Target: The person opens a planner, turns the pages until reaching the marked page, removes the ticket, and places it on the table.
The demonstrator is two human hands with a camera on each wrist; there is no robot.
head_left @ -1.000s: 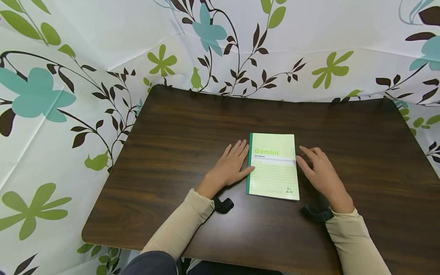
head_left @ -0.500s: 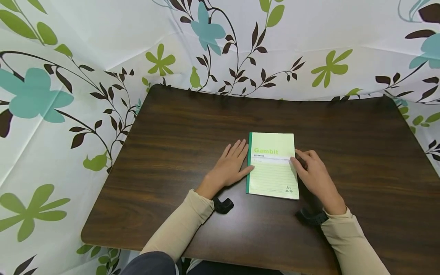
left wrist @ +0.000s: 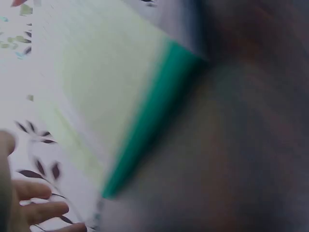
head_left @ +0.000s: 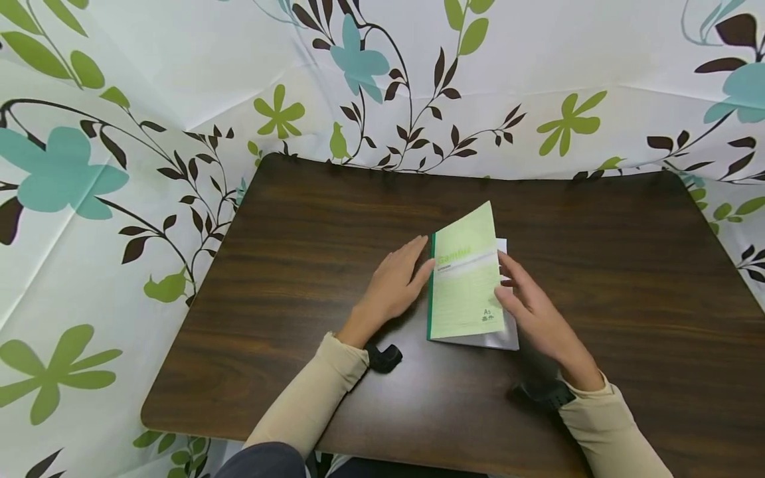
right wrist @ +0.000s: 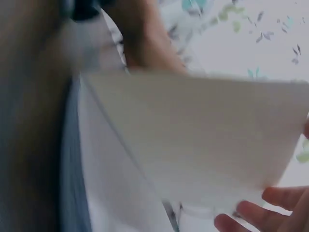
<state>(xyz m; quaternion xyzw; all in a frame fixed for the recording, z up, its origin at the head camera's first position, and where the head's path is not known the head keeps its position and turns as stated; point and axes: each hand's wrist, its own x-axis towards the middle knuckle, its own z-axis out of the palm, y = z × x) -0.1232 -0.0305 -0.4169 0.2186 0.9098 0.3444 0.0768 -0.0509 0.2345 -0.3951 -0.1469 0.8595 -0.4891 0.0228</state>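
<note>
A pale green "Gambit" notebook [head_left: 463, 285] with a dark green spine lies on the table; its front cover stands partly lifted, hinged at the spine on the left. White pages [head_left: 509, 328] show beneath it. My right hand [head_left: 540, 315] holds the cover's free right edge, thumb on the front and fingertips behind. In the right wrist view, those fingertips [right wrist: 251, 212] sit against the cover's pale inner side. Beside the spine is my left hand [head_left: 388, 285], fingers extended, thumb tip right at the green strip. The left wrist view shows the spine [left wrist: 149, 121] blurred.
The dark wood-grain table [head_left: 299, 219] reaches far to both sides, its rounded left corner near the person. A white curtain [head_left: 209, 60] printed with leaves and flowers hangs along the back and left. Black straps [head_left: 384, 358] sit on both wrists.
The notebook's cover has risen from flat, its right edge swinging up and left. My right hand has moved left from beside the notebook onto that edge. The left hand has tilted slightly.
</note>
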